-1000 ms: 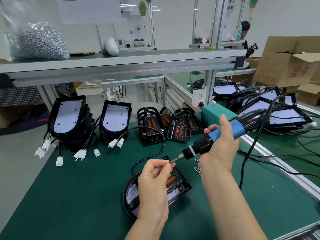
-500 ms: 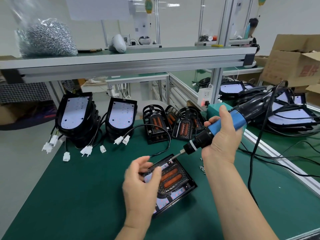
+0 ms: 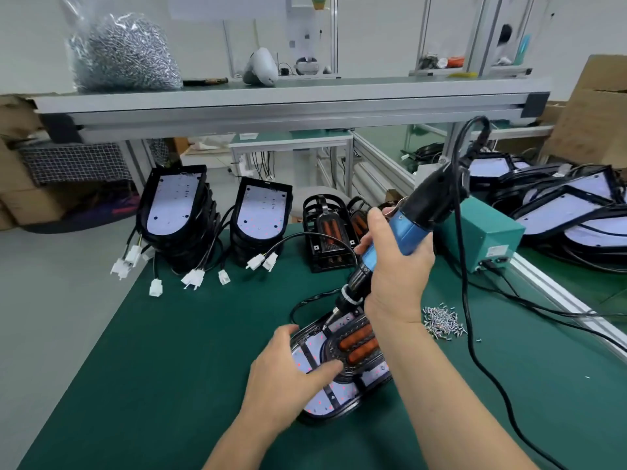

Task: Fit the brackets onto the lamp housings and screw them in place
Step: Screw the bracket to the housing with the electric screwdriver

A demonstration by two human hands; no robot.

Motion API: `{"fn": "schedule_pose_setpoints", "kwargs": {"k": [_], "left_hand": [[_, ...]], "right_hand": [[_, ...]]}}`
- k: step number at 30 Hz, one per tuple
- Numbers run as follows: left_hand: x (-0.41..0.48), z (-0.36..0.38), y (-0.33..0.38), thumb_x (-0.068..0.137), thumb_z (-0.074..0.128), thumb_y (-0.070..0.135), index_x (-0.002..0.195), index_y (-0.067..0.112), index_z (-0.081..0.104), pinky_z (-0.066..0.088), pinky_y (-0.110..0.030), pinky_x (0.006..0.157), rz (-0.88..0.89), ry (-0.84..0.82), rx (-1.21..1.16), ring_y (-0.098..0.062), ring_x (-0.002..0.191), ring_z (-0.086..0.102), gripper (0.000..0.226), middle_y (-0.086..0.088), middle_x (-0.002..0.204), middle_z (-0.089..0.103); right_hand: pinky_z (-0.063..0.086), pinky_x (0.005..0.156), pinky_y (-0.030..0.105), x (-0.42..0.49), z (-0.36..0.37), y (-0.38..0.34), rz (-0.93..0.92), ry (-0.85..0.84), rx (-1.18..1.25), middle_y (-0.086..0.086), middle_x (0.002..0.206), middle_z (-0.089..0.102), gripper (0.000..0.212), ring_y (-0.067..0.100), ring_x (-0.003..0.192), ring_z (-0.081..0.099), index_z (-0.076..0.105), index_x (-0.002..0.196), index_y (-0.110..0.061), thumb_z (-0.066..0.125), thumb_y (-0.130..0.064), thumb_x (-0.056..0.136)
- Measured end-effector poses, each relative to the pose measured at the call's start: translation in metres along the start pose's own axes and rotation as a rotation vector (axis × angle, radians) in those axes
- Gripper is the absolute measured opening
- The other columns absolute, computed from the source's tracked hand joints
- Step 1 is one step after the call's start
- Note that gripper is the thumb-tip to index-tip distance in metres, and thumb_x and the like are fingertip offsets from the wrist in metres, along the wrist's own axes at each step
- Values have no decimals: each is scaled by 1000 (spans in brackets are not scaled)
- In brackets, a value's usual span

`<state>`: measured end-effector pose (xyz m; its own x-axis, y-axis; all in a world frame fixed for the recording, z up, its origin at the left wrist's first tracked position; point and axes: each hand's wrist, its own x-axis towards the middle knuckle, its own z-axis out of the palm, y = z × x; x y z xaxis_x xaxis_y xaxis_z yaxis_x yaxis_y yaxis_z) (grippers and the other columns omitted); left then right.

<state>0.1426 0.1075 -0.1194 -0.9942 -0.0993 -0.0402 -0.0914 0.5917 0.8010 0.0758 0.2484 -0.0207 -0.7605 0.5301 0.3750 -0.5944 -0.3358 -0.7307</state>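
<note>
A black lamp housing (image 3: 334,400) with a white LED board lies flat on the green mat, near the front. On it sits a black bracket (image 3: 356,344) holding two orange cells. My left hand (image 3: 281,378) grips the housing's left edge, thumb pressing on the bracket. My right hand (image 3: 397,276) grips a blue and black electric screwdriver (image 3: 407,225). The driver is tilted, its bit touching the bracket's far left corner.
Loose screws (image 3: 441,322) lie just right of the housing. Two stacks of housings (image 3: 173,212) with white plugs and spare brackets (image 3: 327,232) stand behind. A green power box (image 3: 488,235) and the driver's cable (image 3: 475,351) are at right, with more housings (image 3: 570,205) beyond. A bag of screws (image 3: 125,52) sits on the shelf.
My left hand moved from the driver's bit down onto the housing and now holds it. The screwdriver swung steeper and its bit came down to the bracket's corner.
</note>
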Motion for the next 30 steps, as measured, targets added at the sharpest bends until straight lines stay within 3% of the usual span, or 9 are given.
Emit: {"fn": "schedule_pose_setpoints", "kwargs": {"k": [3, 6, 13, 18, 26, 30], "left_hand": [[-3, 5, -3, 54, 71, 64, 101, 38, 55, 54, -29, 83, 19, 59, -83, -1, 93, 63, 56, 19, 99, 67], [-3, 8, -3, 58, 74, 55, 96, 36, 57, 55, -30, 81, 44, 63, -159, -3, 91, 64, 46, 16, 96, 68], [-2, 8, -4, 59, 73, 53, 96, 32, 59, 55, -37, 83, 91, 60, -214, -7, 93, 65, 45, 13, 97, 68], [-1, 9, -6, 59, 72, 54, 93, 33, 58, 54, -30, 80, 116, 88, -191, -3, 92, 63, 43, 16, 94, 66], [1, 10, -7, 62, 74, 51, 96, 35, 59, 54, -31, 82, 153, 91, -199, -3, 94, 63, 41, 17, 97, 67], [1, 10, -7, 62, 74, 50, 96, 31, 60, 54, -34, 82, 160, 89, -210, -5, 94, 64, 41, 15, 97, 67]], "right_hand": [[49, 54, 25, -9, 6, 6, 5, -51, -19, -12, 67, 61, 25, 11, 51, 55, 56, 92, -20, 78, -27, 81], [48, 54, 23, -17, 10, 10, 10, -102, -59, -8, 68, 60, 26, 15, 52, 56, 57, 88, -21, 78, -32, 78], [48, 54, 22, -29, 16, 17, 40, -135, -96, -4, 67, 57, 21, 18, 53, 55, 59, 87, -25, 79, -26, 79], [49, 57, 21, -31, 15, 21, 50, -147, -125, 9, 72, 55, 22, 21, 56, 55, 59, 91, -19, 77, -25, 80], [50, 57, 21, -34, 14, 27, 53, -183, -136, 9, 72, 55, 23, 20, 57, 55, 57, 89, -17, 77, -23, 82], [51, 58, 24, -35, 17, 27, 69, -240, -133, 8, 75, 56, 27, 23, 59, 54, 57, 90, -20, 79, -32, 78]]}}
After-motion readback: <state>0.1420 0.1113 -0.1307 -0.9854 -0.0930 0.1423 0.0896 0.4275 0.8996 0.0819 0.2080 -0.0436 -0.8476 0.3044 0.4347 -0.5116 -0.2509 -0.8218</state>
